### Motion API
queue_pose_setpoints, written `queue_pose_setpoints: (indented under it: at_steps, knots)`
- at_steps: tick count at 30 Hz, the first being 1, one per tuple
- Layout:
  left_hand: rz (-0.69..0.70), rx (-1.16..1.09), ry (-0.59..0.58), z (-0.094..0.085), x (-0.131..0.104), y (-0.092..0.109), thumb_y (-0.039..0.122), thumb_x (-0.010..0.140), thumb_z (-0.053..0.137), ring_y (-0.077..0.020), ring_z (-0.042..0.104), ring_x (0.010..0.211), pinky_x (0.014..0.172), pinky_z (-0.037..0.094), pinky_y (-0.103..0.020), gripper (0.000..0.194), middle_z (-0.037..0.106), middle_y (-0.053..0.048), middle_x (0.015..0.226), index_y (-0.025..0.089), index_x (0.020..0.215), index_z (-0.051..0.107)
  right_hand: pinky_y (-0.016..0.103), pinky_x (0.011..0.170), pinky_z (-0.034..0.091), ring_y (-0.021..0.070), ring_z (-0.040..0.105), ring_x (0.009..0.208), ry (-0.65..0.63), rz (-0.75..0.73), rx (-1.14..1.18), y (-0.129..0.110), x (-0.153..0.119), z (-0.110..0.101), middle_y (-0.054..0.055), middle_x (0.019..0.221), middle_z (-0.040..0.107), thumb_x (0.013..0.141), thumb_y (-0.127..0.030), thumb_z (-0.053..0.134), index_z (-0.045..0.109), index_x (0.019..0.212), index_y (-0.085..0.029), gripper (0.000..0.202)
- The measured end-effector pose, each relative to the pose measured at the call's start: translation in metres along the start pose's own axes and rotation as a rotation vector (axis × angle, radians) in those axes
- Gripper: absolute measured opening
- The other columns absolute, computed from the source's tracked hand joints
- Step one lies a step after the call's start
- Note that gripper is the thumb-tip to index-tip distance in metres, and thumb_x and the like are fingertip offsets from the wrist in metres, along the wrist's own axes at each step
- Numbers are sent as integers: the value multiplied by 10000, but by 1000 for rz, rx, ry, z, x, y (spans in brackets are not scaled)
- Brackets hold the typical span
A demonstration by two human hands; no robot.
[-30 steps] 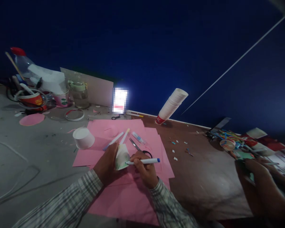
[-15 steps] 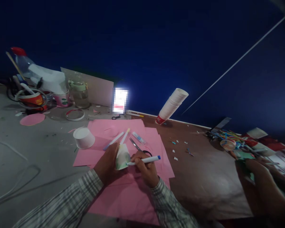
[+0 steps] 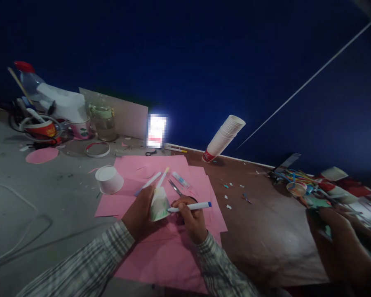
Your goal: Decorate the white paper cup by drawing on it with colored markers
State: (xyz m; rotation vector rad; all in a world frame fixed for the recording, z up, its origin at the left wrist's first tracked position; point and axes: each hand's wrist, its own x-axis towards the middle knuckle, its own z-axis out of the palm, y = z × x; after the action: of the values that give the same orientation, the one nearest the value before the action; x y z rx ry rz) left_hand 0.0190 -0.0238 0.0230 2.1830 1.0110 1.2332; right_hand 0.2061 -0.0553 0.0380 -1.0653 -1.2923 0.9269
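My left hand [image 3: 139, 212] grips a white paper cup piece [image 3: 159, 204] with green strokes near its wide lower edge. A white marker with a blue end [image 3: 194, 206] is pinched in my right hand [image 3: 191, 218], its tip at the right edge of the cup piece. Both hands are over pink paper sheets [image 3: 173, 264]. Beyond them on the sheets lie scissors [image 3: 175, 187], partly hidden by my right hand, a glue-like tube [image 3: 180, 180] and two more pens [image 3: 163, 177].
An upturned white cup [image 3: 109, 180] stands left of the sheets. A tall cup stack [image 3: 224, 138] leans by the blue wall. A glass jar [image 3: 104, 123] and a red cup of tools [image 3: 42, 131] are back left. Another person's hands [image 3: 343, 231] work at the right.
My right hand has shifted the marker slightly up and to the right. My left hand and the cup piece have hardly moved.
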Motion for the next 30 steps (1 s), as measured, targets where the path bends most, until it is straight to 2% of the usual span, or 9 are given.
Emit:
queue_pose_setpoints:
  at_steps: [6, 12, 18, 22, 25, 28, 30]
  knots:
    - [45, 14, 41, 2, -1, -2, 580, 901, 723, -312, 696, 953, 868, 619, -471, 881, 681, -139, 1119, 164, 1583, 353, 333, 631, 468, 187, 586, 638, -61, -3, -47, 0, -1, -2, 34, 673, 653, 960, -585, 653, 757, 727, -214, 450]
    - [63, 18, 44, 1, -3, -5, 544, 884, 756, -317, 698, 971, 877, 616, -474, 902, 686, -135, 1135, 172, 1587, 331, 325, 605, 470, 180, 576, 620, -32, 43, -37, 1, 0, -2, 42, 691, 671, 930, -619, 679, 758, 738, -206, 463]
    - [25, 17, 23, 3, -6, -10, 510, 850, 780, -310, 699, 949, 848, 622, -464, 865, 693, -121, 1103, 180, 1544, 383, 296, 541, 440, 147, 519, 547, -46, 92, -21, 1, 1, -2, 20, 655, 645, 930, -578, 680, 751, 733, -200, 432]
    - [57, 41, 31, 4, -7, -12, 535, 864, 775, -303, 703, 937, 831, 630, -459, 888, 684, -123, 1107, 180, 1558, 350, 293, 562, 462, 158, 549, 591, -26, 77, -6, 4, 1, -2, 23, 657, 649, 898, -563, 719, 748, 706, -205, 408]
    - [64, 37, 38, 3, -6, -9, 559, 869, 770, -323, 704, 994, 881, 629, -488, 950, 682, -148, 1161, 172, 1600, 303, 254, 482, 422, 132, 506, 530, -16, 166, 110, 8, 1, -2, 11, 623, 631, 859, -602, 751, 736, 696, -199, 434]
    - [37, 13, 27, 2, -4, -5, 515, 882, 760, -364, 677, 1157, 1017, 586, -542, 962, 658, -193, 1307, 168, 1638, 278, 214, 399, 366, 115, 465, 470, 78, 283, 277, 9, 3, -1, -22, 552, 572, 809, -649, 783, 724, 721, -199, 462]
    - [-5, -7, 18, 1, -3, -4, 507, 865, 772, -375, 664, 1197, 1068, 557, -562, 970, 647, -201, 1351, 171, 1641, 297, 202, 383, 363, 111, 468, 460, 141, 323, 349, 8, 5, 0, -39, 529, 537, 767, -646, 818, 713, 715, -202, 459]
